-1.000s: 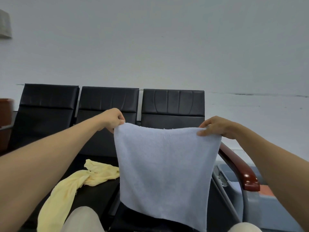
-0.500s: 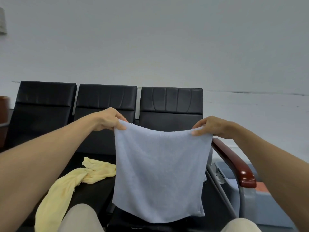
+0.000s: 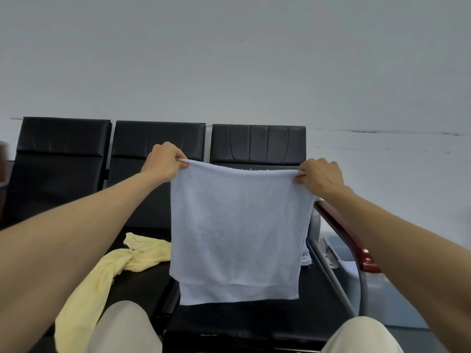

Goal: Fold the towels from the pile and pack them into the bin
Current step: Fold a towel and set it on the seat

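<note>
Pinching pale blue towel (image 3: 237, 225) by top corners with left hand (image 3: 163, 161) and right hand (image 3: 321, 175), fingers curled tight on the hem | held up doubled over, hanging above black seat (image 3: 254, 324) | yellow towel (image 3: 112, 271) crumpled on next seat, lower left | grey bin (image 3: 340, 248) beyond armrest (image 3: 339, 226)

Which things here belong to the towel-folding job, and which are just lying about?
Job:
pale blue towel, pinched at its top corners by the left hand and right hand
yellow towel, lying crumpled
grey bin, far right

Just there:
black seats
wooden armrest
</note>
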`<control>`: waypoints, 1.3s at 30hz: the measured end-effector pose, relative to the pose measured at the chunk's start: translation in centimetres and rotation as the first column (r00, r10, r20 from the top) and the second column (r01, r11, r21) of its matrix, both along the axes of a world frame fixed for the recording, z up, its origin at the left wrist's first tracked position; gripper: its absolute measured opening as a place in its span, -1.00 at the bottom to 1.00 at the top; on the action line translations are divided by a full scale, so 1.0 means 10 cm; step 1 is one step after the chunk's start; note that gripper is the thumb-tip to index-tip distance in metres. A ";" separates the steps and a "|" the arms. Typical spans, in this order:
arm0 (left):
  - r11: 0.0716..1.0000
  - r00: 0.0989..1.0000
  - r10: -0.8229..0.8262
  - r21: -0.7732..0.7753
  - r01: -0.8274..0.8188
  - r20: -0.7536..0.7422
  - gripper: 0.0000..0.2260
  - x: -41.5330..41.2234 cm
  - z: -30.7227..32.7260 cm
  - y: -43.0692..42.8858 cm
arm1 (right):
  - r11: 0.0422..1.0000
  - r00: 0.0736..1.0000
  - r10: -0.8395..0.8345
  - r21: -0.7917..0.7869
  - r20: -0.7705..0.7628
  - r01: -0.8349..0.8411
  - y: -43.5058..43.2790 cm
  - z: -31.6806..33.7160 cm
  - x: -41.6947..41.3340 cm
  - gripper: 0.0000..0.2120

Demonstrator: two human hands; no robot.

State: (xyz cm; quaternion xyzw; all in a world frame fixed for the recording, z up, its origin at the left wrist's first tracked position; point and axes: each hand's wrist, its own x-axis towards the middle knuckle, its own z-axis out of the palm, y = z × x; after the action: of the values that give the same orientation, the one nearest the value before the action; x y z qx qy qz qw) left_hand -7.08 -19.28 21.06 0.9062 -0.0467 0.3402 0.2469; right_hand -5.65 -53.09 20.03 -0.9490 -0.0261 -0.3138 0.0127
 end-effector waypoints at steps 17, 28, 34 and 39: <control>0.963 0.967 0.076 0.268 -0.009 -0.242 -0.90 0.06 -0.15 -0.06 | 0.998 0.994 -0.021 0.063 -0.104 0.028 0.04 -0.10 0.11 -0.82; 0.935 0.961 0.028 0.348 0.072 -0.274 -0.83 0.06 -0.20 -0.07 | 1.000 0.987 -0.019 0.019 -0.160 0.022 -0.10 -0.22 0.18 -0.94; 0.947 0.955 -0.073 0.279 0.157 -0.287 -0.87 0.10 -0.16 -0.02 | 0.983 0.977 0.035 0.184 -0.210 0.004 -0.15 -0.22 0.21 -0.77; 0.935 0.831 -0.355 -0.161 0.317 -0.429 -0.80 0.06 -0.14 0.07 | 0.942 0.967 0.086 0.335 -0.242 0.000 -0.25 -0.26 0.27 -0.70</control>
State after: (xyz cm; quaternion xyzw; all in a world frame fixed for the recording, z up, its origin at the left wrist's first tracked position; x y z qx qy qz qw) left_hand -6.49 -18.60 19.69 0.9265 -0.1325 0.0735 0.3443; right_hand -2.99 -55.59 17.40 -0.9646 0.0084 -0.1898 0.1828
